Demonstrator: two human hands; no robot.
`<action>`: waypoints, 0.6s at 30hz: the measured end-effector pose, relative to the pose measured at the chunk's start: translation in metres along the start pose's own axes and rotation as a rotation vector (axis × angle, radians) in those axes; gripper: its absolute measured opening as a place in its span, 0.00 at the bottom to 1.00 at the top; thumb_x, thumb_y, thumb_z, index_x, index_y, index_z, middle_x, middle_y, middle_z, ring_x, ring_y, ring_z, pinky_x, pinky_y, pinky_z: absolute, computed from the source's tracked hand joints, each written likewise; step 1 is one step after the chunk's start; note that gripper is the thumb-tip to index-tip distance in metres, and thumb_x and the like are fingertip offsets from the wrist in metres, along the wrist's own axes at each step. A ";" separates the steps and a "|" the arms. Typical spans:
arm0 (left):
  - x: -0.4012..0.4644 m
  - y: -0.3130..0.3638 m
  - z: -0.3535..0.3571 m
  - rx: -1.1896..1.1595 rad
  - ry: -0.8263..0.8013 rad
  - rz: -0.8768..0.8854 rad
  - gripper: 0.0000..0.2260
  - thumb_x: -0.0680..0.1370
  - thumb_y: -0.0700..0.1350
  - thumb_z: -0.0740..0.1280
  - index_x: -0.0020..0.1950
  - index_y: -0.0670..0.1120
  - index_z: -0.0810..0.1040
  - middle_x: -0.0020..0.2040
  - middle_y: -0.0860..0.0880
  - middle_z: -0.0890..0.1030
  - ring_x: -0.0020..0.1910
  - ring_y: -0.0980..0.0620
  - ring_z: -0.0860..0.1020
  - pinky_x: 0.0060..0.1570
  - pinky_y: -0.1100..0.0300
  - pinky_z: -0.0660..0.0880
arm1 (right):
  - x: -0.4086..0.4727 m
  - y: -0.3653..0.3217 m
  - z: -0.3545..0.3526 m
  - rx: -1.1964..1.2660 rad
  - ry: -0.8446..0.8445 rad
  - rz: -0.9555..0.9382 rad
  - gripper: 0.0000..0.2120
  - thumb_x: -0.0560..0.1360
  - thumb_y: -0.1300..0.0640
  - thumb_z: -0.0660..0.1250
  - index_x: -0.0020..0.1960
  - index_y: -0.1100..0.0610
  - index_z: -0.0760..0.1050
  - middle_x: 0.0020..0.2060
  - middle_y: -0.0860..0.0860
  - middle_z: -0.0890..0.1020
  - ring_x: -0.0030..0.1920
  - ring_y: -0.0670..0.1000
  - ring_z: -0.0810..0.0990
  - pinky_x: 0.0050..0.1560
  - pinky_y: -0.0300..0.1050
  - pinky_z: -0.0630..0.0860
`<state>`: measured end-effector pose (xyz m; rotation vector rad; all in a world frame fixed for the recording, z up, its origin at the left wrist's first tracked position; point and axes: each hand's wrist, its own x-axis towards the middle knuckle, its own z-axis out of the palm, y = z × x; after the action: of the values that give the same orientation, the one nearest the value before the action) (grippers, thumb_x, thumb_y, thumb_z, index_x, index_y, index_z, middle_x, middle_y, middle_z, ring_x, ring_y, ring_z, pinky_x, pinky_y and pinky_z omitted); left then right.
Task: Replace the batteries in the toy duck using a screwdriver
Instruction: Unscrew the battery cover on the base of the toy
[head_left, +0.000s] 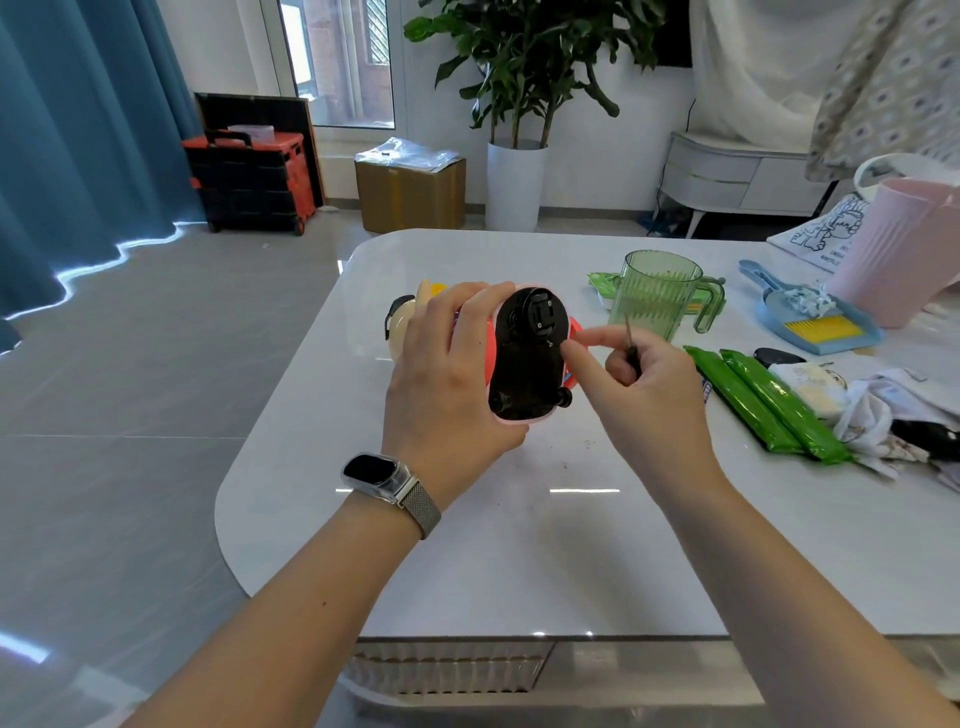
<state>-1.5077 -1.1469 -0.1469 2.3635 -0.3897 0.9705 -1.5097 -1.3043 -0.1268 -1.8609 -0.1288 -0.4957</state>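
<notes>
Left hand (447, 374) fingers wrap the toy duck (524, 358); right hand (644, 384) fingers grip the screwdriver (631, 348), bare table (545, 545) below.

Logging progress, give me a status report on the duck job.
Left hand grips toy duck, base up. Right hand holds screwdriver, fingers at raised screw. Nothing in the way.

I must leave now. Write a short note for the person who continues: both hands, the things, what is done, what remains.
Left hand grips the toy duck, black underside up, above the table.
Right hand holds the screwdriver in curled fingers; thumb and forefinger reach to a small screw standing proud of the underside.
Done: screw seems loosened.
Left: remove screw, open cover, swap batteries, close again. No batteries are identifiable.
</notes>
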 end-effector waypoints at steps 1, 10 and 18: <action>0.000 0.001 0.000 0.003 0.003 0.004 0.43 0.61 0.54 0.79 0.72 0.50 0.65 0.67 0.47 0.70 0.66 0.48 0.67 0.58 0.52 0.75 | 0.000 0.000 0.002 0.000 0.016 -0.018 0.04 0.72 0.55 0.72 0.40 0.48 0.80 0.22 0.44 0.59 0.25 0.44 0.59 0.29 0.36 0.57; -0.002 0.004 0.001 0.022 -0.002 0.045 0.44 0.61 0.53 0.80 0.71 0.52 0.61 0.67 0.47 0.71 0.66 0.47 0.69 0.58 0.49 0.77 | -0.002 0.002 0.009 0.004 0.075 -0.023 0.09 0.71 0.59 0.73 0.36 0.46 0.81 0.15 0.44 0.62 0.22 0.45 0.62 0.27 0.31 0.59; -0.005 0.006 0.001 0.028 0.002 0.080 0.41 0.61 0.50 0.80 0.70 0.51 0.64 0.65 0.47 0.72 0.64 0.46 0.69 0.55 0.46 0.78 | -0.004 0.004 0.010 -0.142 0.065 -0.045 0.05 0.71 0.57 0.70 0.36 0.52 0.79 0.18 0.40 0.70 0.24 0.43 0.68 0.28 0.32 0.64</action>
<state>-1.5133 -1.1525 -0.1488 2.3879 -0.4753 1.0215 -1.5092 -1.2960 -0.1342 -1.9814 -0.0940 -0.6089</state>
